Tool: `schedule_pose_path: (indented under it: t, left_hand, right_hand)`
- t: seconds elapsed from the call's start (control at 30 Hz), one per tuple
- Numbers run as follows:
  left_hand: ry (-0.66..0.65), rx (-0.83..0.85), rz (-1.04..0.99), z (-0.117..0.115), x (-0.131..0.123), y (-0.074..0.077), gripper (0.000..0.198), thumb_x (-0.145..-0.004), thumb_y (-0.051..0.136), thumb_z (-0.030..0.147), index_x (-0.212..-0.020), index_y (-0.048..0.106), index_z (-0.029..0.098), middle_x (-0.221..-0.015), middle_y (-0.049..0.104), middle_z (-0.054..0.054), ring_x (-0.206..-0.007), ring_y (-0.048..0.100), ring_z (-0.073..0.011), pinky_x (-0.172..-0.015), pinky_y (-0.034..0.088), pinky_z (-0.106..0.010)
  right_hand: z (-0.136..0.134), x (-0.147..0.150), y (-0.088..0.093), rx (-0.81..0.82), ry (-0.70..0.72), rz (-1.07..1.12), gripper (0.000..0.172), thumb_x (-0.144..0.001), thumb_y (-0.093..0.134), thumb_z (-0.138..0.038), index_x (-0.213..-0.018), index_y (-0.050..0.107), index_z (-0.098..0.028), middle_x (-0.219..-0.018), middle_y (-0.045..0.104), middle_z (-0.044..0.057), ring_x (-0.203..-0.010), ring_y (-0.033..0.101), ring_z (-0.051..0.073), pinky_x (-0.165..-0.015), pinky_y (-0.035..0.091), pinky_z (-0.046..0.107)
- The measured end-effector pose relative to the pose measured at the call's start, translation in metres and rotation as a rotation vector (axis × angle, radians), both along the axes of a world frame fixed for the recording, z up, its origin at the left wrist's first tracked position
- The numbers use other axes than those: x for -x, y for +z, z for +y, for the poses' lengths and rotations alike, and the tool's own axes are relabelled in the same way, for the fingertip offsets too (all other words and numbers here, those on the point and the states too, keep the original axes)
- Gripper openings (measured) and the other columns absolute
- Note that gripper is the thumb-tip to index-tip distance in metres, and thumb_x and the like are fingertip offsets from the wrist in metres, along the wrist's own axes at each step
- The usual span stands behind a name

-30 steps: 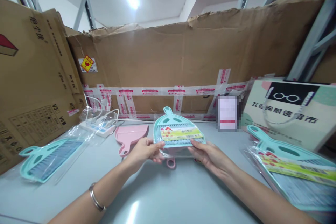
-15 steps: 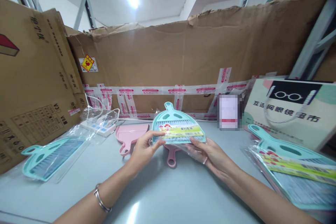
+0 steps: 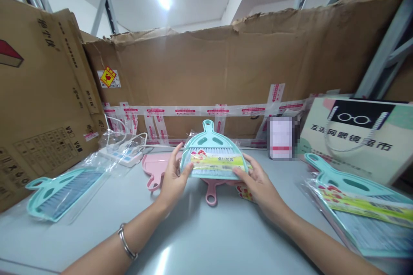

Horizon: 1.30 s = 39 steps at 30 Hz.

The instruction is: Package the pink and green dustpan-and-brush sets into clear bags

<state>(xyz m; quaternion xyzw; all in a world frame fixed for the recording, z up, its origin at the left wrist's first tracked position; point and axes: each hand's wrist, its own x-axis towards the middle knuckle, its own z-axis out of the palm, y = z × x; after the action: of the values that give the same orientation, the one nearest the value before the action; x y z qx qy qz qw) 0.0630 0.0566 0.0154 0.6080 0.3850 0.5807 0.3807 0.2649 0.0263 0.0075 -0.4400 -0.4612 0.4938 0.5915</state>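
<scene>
A mint-green dustpan and brush set (image 3: 211, 141) with a yellow mushroom-printed label is held upright in front of me. My left hand (image 3: 176, 176) grips its left edge, thumb on the front. At the lower right corner, my right hand (image 3: 258, 182) has its thumb on the front and its fingers behind. Below the set, the handle of a pink piece (image 3: 211, 193) shows; the rest of it is hidden. A second mushroom-printed label (image 3: 244, 192) peeks out by my right hand. Left of the set, a pink dustpan (image 3: 155, 169) lies on the table, partly covered by my left hand.
A bagged mint set (image 3: 64, 193) lies at left, more bagged sets (image 3: 364, 206) at right. Behind stand a power strip (image 3: 122, 154), a phone-like object with a blurred edge (image 3: 280, 137), a paper bag (image 3: 358, 137) and a big carton (image 3: 206, 73). Another carton (image 3: 38, 107) borders the left.
The mint set has come slightly left and up, and is turned more squarely towards me. My left fingers have shifted from its front to its edge. The second label now shows near my right hand.
</scene>
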Motion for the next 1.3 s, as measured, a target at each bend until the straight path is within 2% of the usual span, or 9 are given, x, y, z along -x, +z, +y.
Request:
schedule_pose_path:
  t: [0.13, 0.27, 0.57, 0.73, 0.9, 1.07, 1.17, 1.23, 1.3]
  left_hand:
    - [-0.013, 0.058, -0.084, 0.004, 0.003, -0.003, 0.060, -0.078, 0.059, 0.033, -0.131, 0.033, 0.022, -0.131, 0.047, -0.009, -0.119, 0.047, -0.0223, -0.099, 0.039, -0.037]
    - [-0.049, 0.060, -0.090, 0.005, 0.003, -0.003, 0.053, -0.077, 0.059, 0.031, -0.125, 0.039, 0.020, -0.130, 0.047, -0.009, -0.121, 0.043, -0.0242, -0.099, 0.038, -0.037]
    - [-0.073, 0.045, -0.104, 0.002, 0.001, -0.003, 0.049, -0.077, 0.057, 0.029, -0.122, 0.040, 0.021, -0.129, 0.047, -0.009, -0.122, 0.043, -0.0241, -0.100, 0.037, -0.038]
    - [-0.059, 0.046, -0.096, 0.001, 0.001, -0.003, 0.049, -0.077, 0.057, 0.030, -0.123, 0.039, 0.022, -0.128, 0.047, -0.008, -0.119, 0.045, -0.0237, -0.099, 0.037, -0.038]
    - [-0.157, 0.062, -0.067, -0.001, 0.000, -0.002, 0.048, -0.076, 0.058, 0.030, -0.120, 0.041, 0.022, -0.127, 0.048, -0.008, -0.118, 0.044, -0.0239, -0.097, 0.039, -0.037]
    - [-0.307, 0.121, -0.069, -0.006, -0.001, 0.001, 0.051, -0.076, 0.061, 0.037, -0.120, 0.039, 0.022, -0.117, 0.052, -0.008, -0.107, 0.052, -0.0227, -0.083, 0.048, -0.033]
    - [-0.383, 0.160, -0.058, -0.010, -0.001, 0.004, 0.053, -0.078, 0.056, 0.046, -0.122, 0.036, 0.023, -0.107, 0.052, -0.008, -0.091, 0.058, -0.0196, -0.069, 0.053, -0.031]
    - [-0.386, 0.158, -0.039, -0.011, -0.001, 0.006, 0.052, -0.080, 0.052, 0.049, -0.121, 0.037, 0.022, -0.101, 0.051, -0.007, -0.084, 0.059, -0.0180, -0.065, 0.054, -0.032]
    - [-0.367, 0.149, -0.024, -0.012, -0.001, 0.009, 0.048, -0.080, 0.051, 0.049, -0.118, 0.040, 0.021, -0.097, 0.050, -0.006, -0.081, 0.060, -0.0170, -0.064, 0.054, -0.032]
  right_hand:
    - [0.001, -0.002, 0.002, -0.013, 0.021, -0.032, 0.072, -0.068, 0.063, -0.053, -0.126, 0.036, -0.019, -0.091, 0.069, 0.007, -0.065, 0.066, 0.019, -0.067, 0.053, 0.035]
    - [0.001, -0.002, -0.001, -0.055, -0.005, -0.078, 0.071, -0.070, 0.060, -0.056, -0.126, 0.035, -0.020, -0.093, 0.069, 0.007, -0.059, 0.064, 0.017, -0.065, 0.053, 0.035]
    - [0.001, -0.001, -0.004, -0.104, 0.000, -0.070, 0.063, -0.074, 0.055, -0.055, -0.123, 0.035, -0.022, -0.100, 0.067, 0.008, -0.074, 0.066, 0.020, -0.068, 0.054, 0.036]
    - [0.000, -0.001, -0.006, -0.093, 0.035, -0.147, 0.086, -0.060, 0.075, -0.040, -0.129, 0.024, -0.026, -0.115, 0.060, 0.008, -0.090, 0.063, 0.021, -0.077, 0.053, 0.036]
    - [0.000, -0.001, -0.006, 0.043, -0.057, -0.208, 0.061, -0.069, 0.063, -0.051, -0.119, 0.041, -0.024, -0.105, 0.063, 0.007, -0.075, 0.064, 0.019, -0.053, 0.053, 0.028]
    - [0.001, -0.004, 0.008, -0.001, -0.080, -0.087, 0.052, -0.069, 0.061, -0.052, -0.111, 0.049, -0.023, -0.096, 0.067, 0.006, -0.066, 0.063, 0.018, -0.045, 0.049, 0.026]
    - [-0.005, -0.034, 0.022, -0.020, -0.270, -0.096, 0.042, -0.068, 0.063, -0.047, -0.101, 0.057, -0.023, -0.085, 0.069, 0.005, -0.059, 0.062, 0.019, -0.042, 0.047, 0.028]
    - [-0.017, -0.075, 0.027, -0.036, -0.445, -0.125, 0.030, -0.069, 0.062, -0.044, -0.091, 0.062, -0.024, -0.078, 0.069, 0.007, -0.057, 0.062, 0.021, -0.042, 0.047, 0.031]
    - [-0.039, -0.126, 0.025, -0.111, -0.588, -0.328, 0.022, -0.071, 0.060, -0.042, -0.083, 0.065, -0.024, -0.071, 0.068, 0.010, -0.056, 0.063, 0.024, -0.044, 0.048, 0.035]
